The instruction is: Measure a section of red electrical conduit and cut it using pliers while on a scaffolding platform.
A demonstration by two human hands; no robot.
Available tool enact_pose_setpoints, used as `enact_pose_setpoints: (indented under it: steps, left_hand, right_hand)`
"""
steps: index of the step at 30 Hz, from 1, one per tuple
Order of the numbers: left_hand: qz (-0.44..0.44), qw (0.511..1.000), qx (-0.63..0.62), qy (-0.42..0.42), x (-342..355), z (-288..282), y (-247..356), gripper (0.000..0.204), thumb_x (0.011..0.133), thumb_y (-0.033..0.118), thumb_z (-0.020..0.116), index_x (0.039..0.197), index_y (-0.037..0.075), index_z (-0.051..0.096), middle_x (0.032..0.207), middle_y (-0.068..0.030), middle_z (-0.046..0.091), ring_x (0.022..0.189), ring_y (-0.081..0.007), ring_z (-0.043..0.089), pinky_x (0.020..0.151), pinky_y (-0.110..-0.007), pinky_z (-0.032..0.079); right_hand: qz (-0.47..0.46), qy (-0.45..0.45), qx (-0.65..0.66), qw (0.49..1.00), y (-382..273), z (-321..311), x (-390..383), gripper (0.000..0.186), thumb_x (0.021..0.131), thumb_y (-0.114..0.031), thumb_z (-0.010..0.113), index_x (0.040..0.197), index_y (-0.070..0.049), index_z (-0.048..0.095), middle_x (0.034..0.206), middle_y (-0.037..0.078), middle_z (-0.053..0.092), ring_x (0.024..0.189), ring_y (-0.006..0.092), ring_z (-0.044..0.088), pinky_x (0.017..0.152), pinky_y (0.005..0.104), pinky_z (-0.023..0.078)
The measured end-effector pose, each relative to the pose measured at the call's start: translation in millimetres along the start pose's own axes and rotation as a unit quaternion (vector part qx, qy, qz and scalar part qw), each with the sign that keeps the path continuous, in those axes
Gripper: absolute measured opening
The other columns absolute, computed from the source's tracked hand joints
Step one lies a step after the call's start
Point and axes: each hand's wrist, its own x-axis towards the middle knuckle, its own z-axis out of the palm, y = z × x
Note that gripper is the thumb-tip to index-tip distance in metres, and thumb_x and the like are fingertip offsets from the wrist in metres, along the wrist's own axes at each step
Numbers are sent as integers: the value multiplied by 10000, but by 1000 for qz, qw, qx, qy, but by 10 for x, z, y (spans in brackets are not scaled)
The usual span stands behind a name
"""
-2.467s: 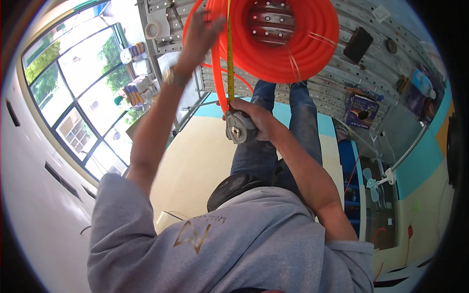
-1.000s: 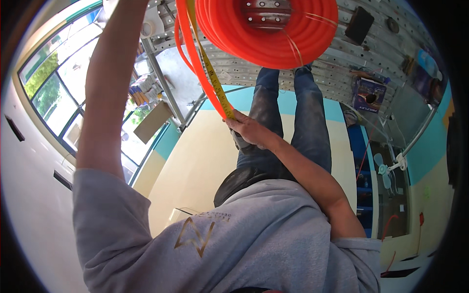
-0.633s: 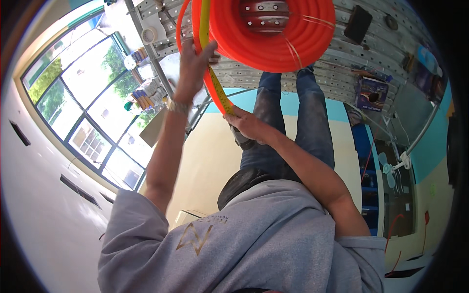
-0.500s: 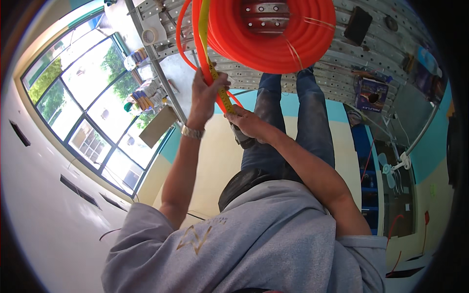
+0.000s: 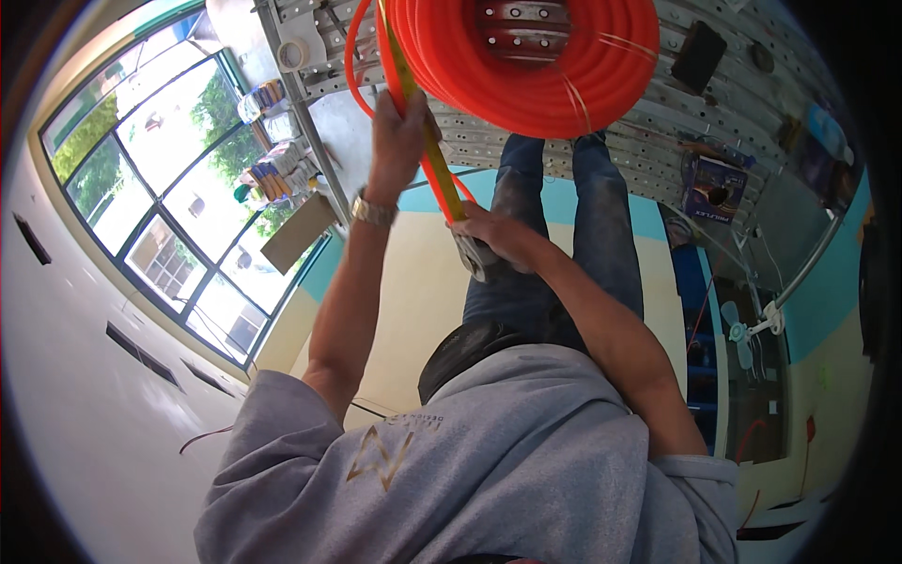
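Observation:
A coil of orange corrugated tubing (image 5: 498, 111), tied with thin bands, lies at the top of the head view. From it a free length runs down toward me, with a yellow tape measure blade (image 5: 447, 188) laid along it. My left hand (image 5: 398, 141) is closed round the tubing and the blade, below the coil. Closer to me, my right hand (image 5: 498, 233) grips the tubing's lower part together with the blade. A grey, metallic-looking object (image 5: 473, 256) sticks out under the right hand; its kind is partly hidden by the fingers.
The coil rests on a perforated metal surface (image 5: 648, 141). On it are a dark block (image 5: 698, 56), a tape roll (image 5: 293, 54) and a purple box (image 5: 716, 186). A metal pole (image 5: 315, 141) stands at left, near stacked packages (image 5: 274, 174). A small fan (image 5: 739, 331) is at right.
My left hand has slid up along the tubing and blade toward the coil. My right hand has moved slightly down and right, and more of the grey object shows below it.

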Motion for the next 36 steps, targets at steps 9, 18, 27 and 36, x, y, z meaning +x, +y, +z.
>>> enact_pose_setpoints:
  steps: [9, 18, 27, 36]
  left_hand:
    - [51, 984, -147, -85, 1016, -102, 341, 290, 977, 126, 617, 1243, 56, 527, 876, -31, 634, 725, -126, 655, 609, -268, 560]
    - [7, 980, -176, -94, 1202, -153, 311, 92, 1005, 173, 577, 980, 86, 593, 764, -7, 605, 613, -141, 619, 555, -283, 547]
    - [23, 981, -165, -96, 1223, -181, 259, 115, 1012, 197, 589, 972, 89, 590, 750, -12, 603, 597, -142, 606, 547, -293, 545]
    - [-6, 982, -163, -96, 1022, -124, 235, 217, 1043, 204, 566, 1130, 5, 557, 869, -84, 611, 748, -202, 635, 700, -378, 554]
  right_hand:
    - [20, -57, -33, 998, 371, -104, -38, 417, 1085, -404, 431, 1327, -80, 531, 1060, 4, 498, 974, 107, 479, 910, 273, 403]
    - [10, 3, -29, 1000, 211, -82, -90, 351, 1073, -359, 442, 1232, -70, 563, 1042, -2, 539, 1007, 122, 484, 951, 279, 388]
    - [17, 4, -46, 999, 228, -75, -84, 464, 1072, -374, 456, 1410, -63, 516, 1168, 46, 577, 1125, 144, 512, 1022, 289, 383]
    - [-30, 24, -47, 998, -25, -116, 25, 417, 1069, -385, 466, 1315, -55, 530, 1123, 31, 544, 1086, 127, 489, 1006, 277, 375]
